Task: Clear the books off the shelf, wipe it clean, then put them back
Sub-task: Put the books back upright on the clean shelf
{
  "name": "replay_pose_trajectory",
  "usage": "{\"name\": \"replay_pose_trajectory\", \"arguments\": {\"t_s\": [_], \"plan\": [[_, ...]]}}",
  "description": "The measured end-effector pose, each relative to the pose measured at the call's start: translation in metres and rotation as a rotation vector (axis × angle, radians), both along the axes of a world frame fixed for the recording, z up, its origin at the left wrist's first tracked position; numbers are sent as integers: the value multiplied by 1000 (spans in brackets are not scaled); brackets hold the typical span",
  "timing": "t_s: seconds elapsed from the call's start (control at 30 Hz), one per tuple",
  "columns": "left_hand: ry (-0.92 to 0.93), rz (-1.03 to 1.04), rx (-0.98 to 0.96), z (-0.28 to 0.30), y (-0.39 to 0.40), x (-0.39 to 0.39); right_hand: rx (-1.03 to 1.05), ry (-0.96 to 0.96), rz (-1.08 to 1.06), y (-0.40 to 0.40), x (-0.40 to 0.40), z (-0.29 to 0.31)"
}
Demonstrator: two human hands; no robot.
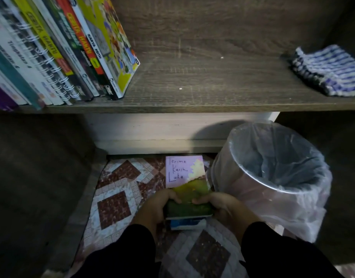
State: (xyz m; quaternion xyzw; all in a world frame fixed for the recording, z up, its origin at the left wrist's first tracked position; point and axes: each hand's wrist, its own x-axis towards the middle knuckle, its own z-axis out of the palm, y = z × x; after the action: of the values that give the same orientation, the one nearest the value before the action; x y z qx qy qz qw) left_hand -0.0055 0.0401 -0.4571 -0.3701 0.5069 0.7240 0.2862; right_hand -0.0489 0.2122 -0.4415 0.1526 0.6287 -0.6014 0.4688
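A small stack of books (187, 199) sits low over the patterned floor (114, 209), just in front of the person. The top book has a pink and green cover with handwriting on it. A blue and white book (185, 223) shows under it at the near end.

Both hands hold the stack by its near end. The left hand (156, 209) is on the left side, and its fingers (175, 198) curl over the top cover. The right hand (220, 205) is on the right side, and its fingers (199, 201) curl over the cover too. The two sets of fingertips almost meet in the middle of the cover. The far half of the top book sticks out past the fingers. Black sleeves cover both arms.

Just to the right of the books stands a round bin (272, 177) with a clear plastic bag in it.

Above is a dark wooden shelf (192, 81). A row of books (58, 51) leans on its left part. A blue and white cloth (327, 75) lies folded at the far right of the shelf. The middle of the shelf shows bare wood with two tiny white specks.
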Motion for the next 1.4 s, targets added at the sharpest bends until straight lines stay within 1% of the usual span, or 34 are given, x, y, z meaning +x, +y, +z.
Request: {"name": "replay_pose_trajectory", "arguments": {"t_s": [0.07, 0.13, 0.17, 0.3, 0.37, 0.43, 0.57, 0.7, 0.77, 0.83, 0.93, 1.1, 1.17, 1.3, 1.4], "plan": [[50, -35, -61, 4, -9, -4, -27, 126, 44, -9, -3, 12], [157, -46, -163, 12, -18, -9, 65, 307, 69, -18, -13, 19], [204, -44, -204, 15, -24, -11, 77, 366, 80, -22, -17, 21], [347, -142, -289, 20, -35, -10, 63, 495, 149, -28, -18, 20], [379, -117, -318, 14, -33, -5, 68, 548, 145, -27, -12, 9], [369, -62, -326, 18, -28, 2, 47, 532, 130, -23, -9, -6], [449, -73, -346, 13, -27, 5, -26, 529, 43, -27, 1, 13], [461, -45, -358, 25, -24, 13, -16, 544, 151, -21, 4, 28], [454, -42, -345, 39, -21, 21, 5, 553, 167, -16, 7, 37], [440, -44, -378, 57, -17, 29, 13, 587, 159, -11, 15, 55], [444, -83, -463, 102, -6, 46, 25, 643, 157, -2, 33, 87], [445, -151, -544, 173, 11, 81, 1, 746, 198, 24, 61, 149], [502, -191, -570, 204, 17, 88, -29, 764, 197, 35, 65, 178], [630, -86, -561, 275, 21, 90, -140, 786, 172, 48, 68, 246], [660, -104, -533, 323, 19, 87, -126, 812, 168, 53, 61, 297]]}}
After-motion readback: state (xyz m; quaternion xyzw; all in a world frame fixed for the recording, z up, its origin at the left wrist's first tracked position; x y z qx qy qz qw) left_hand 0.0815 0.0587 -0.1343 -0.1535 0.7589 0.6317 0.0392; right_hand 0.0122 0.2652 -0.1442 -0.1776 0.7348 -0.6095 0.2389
